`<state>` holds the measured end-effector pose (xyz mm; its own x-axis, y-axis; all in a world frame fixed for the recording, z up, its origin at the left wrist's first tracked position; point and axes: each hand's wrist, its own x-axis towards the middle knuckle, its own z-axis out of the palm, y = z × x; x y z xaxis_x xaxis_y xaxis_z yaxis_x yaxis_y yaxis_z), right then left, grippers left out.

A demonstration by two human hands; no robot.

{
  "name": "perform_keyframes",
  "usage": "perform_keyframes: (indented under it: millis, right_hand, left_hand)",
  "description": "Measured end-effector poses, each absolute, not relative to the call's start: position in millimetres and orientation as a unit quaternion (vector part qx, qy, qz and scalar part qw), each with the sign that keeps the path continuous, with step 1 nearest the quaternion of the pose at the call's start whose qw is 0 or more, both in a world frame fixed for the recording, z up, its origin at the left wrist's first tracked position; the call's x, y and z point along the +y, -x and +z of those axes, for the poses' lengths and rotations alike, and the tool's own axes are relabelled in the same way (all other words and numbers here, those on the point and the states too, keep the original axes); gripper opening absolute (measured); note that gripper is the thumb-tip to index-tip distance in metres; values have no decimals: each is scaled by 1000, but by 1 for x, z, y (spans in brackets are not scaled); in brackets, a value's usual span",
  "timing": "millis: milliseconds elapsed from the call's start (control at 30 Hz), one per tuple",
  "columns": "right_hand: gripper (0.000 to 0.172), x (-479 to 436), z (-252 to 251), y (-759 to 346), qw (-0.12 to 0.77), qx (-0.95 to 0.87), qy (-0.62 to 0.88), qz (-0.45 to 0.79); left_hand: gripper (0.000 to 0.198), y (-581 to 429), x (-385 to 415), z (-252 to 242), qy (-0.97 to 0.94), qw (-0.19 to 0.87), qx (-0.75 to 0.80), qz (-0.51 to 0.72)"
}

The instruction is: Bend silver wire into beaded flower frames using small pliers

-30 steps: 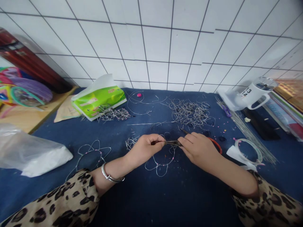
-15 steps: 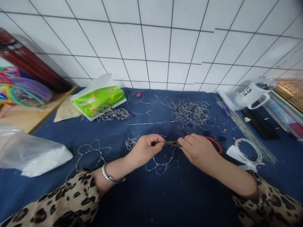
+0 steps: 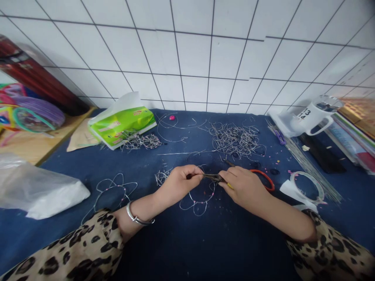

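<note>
My left hand (image 3: 179, 182) is closed in a pinch on a thin wire of a looped wire flower shape (image 3: 197, 199) with small pink beads, lying on the blue cloth (image 3: 187, 242). My right hand (image 3: 244, 185) is wrapped round a pair of dark pliers (image 3: 212, 177) whose tips point left and meet my left fingertips. A yellow bit of handle shows under my right fingers. An orange-red ring (image 3: 265, 179) lies just behind my right hand.
A second wire flower (image 3: 113, 191) lies at left. A tangle of wire pieces (image 3: 234, 138) sits behind, with a green tissue pack (image 3: 123, 121), a white plastic bag (image 3: 38, 187), a white mug (image 3: 315, 113), straight wires (image 3: 304, 164) and a tape ring (image 3: 307, 187) around.
Both hands have shifted slightly up and left with the pliers; a yellow bit of handle now shows under my right fingers. Otherwise nothing has moved.
</note>
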<state>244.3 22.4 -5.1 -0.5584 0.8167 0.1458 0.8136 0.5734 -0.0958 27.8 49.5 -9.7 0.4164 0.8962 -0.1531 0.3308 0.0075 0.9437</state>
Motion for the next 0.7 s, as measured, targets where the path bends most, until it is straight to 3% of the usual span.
perform_keyframes:
  millis: [300,700]
  right_hand:
    - [26,22,2,-246,90,-886,452,-59]
    - [23,23,-7,-248,111,-880,462,14]
  left_hand:
    - [15,-27,51,-13,-664,530,463,255]
    - [16,-27,52,-14,-669,534,454,250]
